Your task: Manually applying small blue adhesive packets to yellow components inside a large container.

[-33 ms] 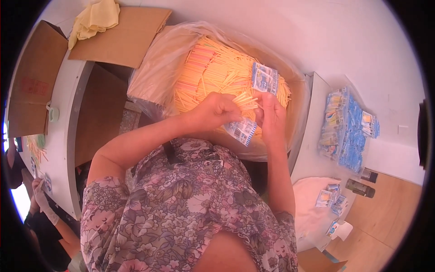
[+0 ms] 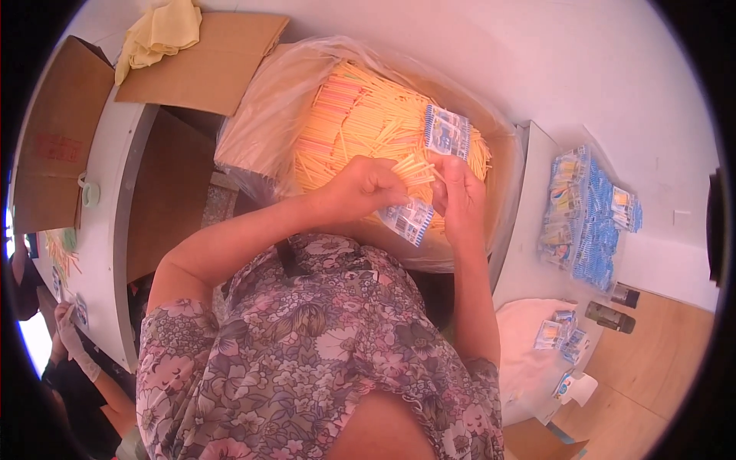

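My left hand (image 2: pixel 360 188) is closed around a small bunch of thin yellow sticks (image 2: pixel 414 169), which fan out past its fingers. A small blue-and-clear printed packet (image 2: pixel 408 221) hangs just under these fingers and seems held in the same grip. Facing it, my right hand (image 2: pixel 462 198) pinches at the ends of the sticks with thumb and fingers. Both hands are over a large cardboard box (image 2: pixel 503 165) lined with clear plastic and full of loose yellow and pinkish sticks (image 2: pixel 368 123). Another printed packet (image 2: pixel 448 132) lies on that pile, just beyond my right hand.
To the right, a clear bin (image 2: pixel 546 253) holds many blue packets; a few packets (image 2: pixel 563 337) lie on a pale cloth (image 2: pixel 517 330). An open carton with a yellow cloth (image 2: pixel 159 34) is at far left. A co-worker's gloved hand (image 2: pixel 69 333) is by the white table (image 2: pixel 103 291).
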Demonstrator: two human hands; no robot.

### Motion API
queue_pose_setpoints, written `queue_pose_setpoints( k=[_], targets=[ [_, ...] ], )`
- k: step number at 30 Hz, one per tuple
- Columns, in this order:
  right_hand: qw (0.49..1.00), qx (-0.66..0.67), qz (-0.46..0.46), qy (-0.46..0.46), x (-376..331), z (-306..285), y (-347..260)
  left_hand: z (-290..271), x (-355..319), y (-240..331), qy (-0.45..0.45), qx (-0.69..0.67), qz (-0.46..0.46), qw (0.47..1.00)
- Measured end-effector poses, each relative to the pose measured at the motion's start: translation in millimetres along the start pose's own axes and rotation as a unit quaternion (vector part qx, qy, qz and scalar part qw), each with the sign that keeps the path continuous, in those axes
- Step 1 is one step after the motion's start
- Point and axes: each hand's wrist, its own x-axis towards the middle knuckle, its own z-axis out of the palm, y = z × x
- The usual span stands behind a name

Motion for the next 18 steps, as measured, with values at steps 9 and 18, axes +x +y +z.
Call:
queue_pose_setpoints(
  k=[9,18],
  targets=[
    [0.988,0.054,-0.119,0.080,-7.9,8.0,25.1,14.1,-3.7,0.3,0.047,-0.088,-0.084,0.991],
    [0.892,0.444,-0.023,0.079,-24.2,20.4,60.2,28.3,3.9,2.0,0.045,-0.130,-0.071,0.988]
  ],
)
